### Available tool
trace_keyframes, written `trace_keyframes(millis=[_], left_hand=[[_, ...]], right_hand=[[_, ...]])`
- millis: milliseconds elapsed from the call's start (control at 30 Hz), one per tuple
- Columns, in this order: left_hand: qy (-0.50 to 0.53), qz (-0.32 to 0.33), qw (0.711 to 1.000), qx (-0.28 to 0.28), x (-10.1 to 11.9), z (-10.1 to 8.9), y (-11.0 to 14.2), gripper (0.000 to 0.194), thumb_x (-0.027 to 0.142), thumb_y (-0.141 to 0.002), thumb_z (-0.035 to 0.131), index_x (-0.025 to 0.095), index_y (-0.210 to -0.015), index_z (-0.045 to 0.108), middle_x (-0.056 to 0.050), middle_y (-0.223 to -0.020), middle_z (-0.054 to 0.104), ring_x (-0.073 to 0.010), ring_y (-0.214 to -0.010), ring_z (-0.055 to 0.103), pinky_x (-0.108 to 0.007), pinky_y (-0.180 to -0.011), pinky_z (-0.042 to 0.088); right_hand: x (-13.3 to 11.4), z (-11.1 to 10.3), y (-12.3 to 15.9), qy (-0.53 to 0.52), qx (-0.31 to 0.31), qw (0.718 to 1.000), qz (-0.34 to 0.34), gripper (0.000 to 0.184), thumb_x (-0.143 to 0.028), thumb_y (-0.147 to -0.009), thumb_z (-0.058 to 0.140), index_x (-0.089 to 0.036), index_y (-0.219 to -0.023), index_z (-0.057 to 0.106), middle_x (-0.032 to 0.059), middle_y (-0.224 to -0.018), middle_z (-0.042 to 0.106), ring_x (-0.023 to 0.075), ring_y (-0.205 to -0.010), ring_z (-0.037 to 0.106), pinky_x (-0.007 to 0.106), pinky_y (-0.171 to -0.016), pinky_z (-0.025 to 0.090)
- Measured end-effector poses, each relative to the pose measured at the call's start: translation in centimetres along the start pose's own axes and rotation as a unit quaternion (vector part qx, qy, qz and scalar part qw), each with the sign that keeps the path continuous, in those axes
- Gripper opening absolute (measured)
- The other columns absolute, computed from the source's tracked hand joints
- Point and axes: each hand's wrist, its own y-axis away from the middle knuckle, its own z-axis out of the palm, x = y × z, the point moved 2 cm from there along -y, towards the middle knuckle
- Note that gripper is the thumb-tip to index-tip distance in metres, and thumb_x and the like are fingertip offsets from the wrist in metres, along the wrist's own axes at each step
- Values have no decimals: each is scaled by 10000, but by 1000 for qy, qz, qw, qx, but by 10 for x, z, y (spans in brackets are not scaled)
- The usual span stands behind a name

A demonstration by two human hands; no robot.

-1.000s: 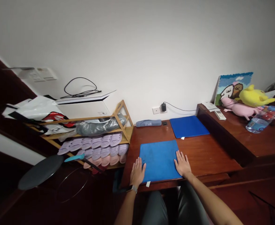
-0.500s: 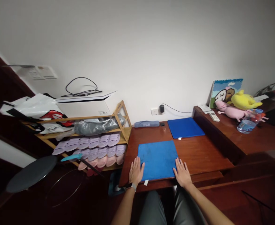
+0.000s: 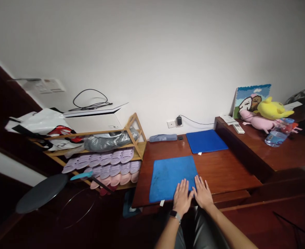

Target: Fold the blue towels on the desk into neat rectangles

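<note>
A light blue cloth (image 3: pixel 168 176) with a white tag lies flat on the brown wooden desk (image 3: pixel 227 169), near its front edge. My left hand (image 3: pixel 182 197), with a watch on the wrist, rests palm down on the cloth's lower right part, fingers stretched out. At the cloth's right edge lies my right hand (image 3: pixel 203 193), also flat with fingers extended. The two thumbs come close together. Behind, a darker blue cloth (image 3: pixel 206 141) is spread on the desk, and a grey-blue fabric pouch (image 3: pixel 163 138) sits against the wall.
To the left stands a wooden rack (image 3: pixel 142 145) holding purple slippers (image 3: pixel 106 158), a white box (image 3: pixel 95 122) and a bag. On the raised right side are plush toys (image 3: pixel 261 122), a water bottle (image 3: pixel 277 136) and a remote control (image 3: pixel 238 128). A black stool (image 3: pixel 42 193) is at lower left.
My left hand has moved right, from the cloth's left edge onto its lower right part beside my right hand. My right hand has stayed in place.
</note>
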Motion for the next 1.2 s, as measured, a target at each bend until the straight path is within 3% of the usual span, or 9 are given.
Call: trace_keyframes(millis=[167, 300, 500, 600, 700, 833, 933, 1067, 1200], left_hand=[[-76, -153, 984, 54, -112, -37, 70, 669, 502, -1088, 277, 149, -1655, 256, -158, -1663, 377, -295, -1555, 328, -553, -1256, 332], [-92, -133, 985, 56, -150, -62, 103, 638, 457, -1086, 318, 198, -1663, 233, -119, -1669, 381, -259, -1544, 355, -511, -1242, 369], [-78, -53, 991, 99, -152, -69, 133, 573, 410, -1061, 412, 289, -1619, 362, -52, -1633, 474, -229, -1486, 465, -442, -1199, 448], [-79, -50, 987, 132, -157, -62, 143, 460, 372, -1052, 416, 303, -1482, 564, -39, -1469, 652, -234, -1351, 613, -415, -1116, 537], [-74, -41, 985, 151, -160, -61, 142, 401, 324, -1050, 391, 293, -1312, 692, -40, -1290, 749, -238, -1229, 691, -406, -1053, 588], [-58, -23, 989, 135, -155, -77, 132, 408, 249, -1040, 366, 315, -1184, 742, -36, -1117, 775, -235, -1101, 731, -404, -981, 622], [-58, 3, 993, 106, -153, -90, 131, 473, 156, -1009, 338, 334, -1142, 756, -29, -1047, 777, -221, -1012, 744, -377, -895, 647], [-82, 36, 990, 113, -154, -108, 135, 507, 132, -998, 319, 317, -1216, 738, -27, -1134, 790, -220, -1069, 746, -389, -944, 643], [-81, 46, 985, 145, -138, -154, 126, 469, 193, -1033, 314, 275, -1246, 725, -56, -1201, 781, -241, -1140, 731, -447, -1026, 611]], right_hand=[[-1, -1, 1, -16, 12, 1000, 11, 674, -462, -1060, 236, -159, -1662, 246, 67, -1714, 257, 259, -1600, 197, 513, -1304, 114], [-3, -3, -1, -17, 7, 1000, 15, 677, -458, -1054, 247, -153, -1658, 261, 69, -1710, 276, 260, -1601, 193, 513, -1303, 123], [-2, -17, 11, -42, 45, 998, -14, 641, -469, -1057, 272, -208, -1639, 343, 59, -1705, 321, 257, -1584, 252, 508, -1289, 214], [6, -22, 31, -54, 94, 990, -89, 554, -435, -1044, 359, -275, -1554, 506, 64, -1612, 494, 270, -1495, 422, 499, -1270, 280], [16, -23, 48, -59, 81, 985, -137, 498, -316, -998, 432, -286, -1461, 614, 88, -1444, 647, 277, -1343, 570, 488, -1197, 396], [22, -34, 54, -67, 61, 984, -151, 564, -165, -972, 350, -336, -1425, 639, 63, -1323, 712, 255, -1238, 626, 451, -1078, 491], [24, -47, 55, -66, 59, 984, -156, 526, -189, -1002, 322, -340, -1319, 714, 60, -1174, 753, 264, -1106, 666, 437, -994, 517], [27, -73, 58, -92, 88, 976, -179, 466, -299, -1058, 318, -344, -1254, 738, 47, -1052, 764, 246, -976, 678, 402, -892, 535], [30, -133, 57, -116, 143, 965, -185, 439, -359, -1081, 338, -304, -1250, 739, 71, -1076, 768, 231, -968, 685, 384, -882, 544]])
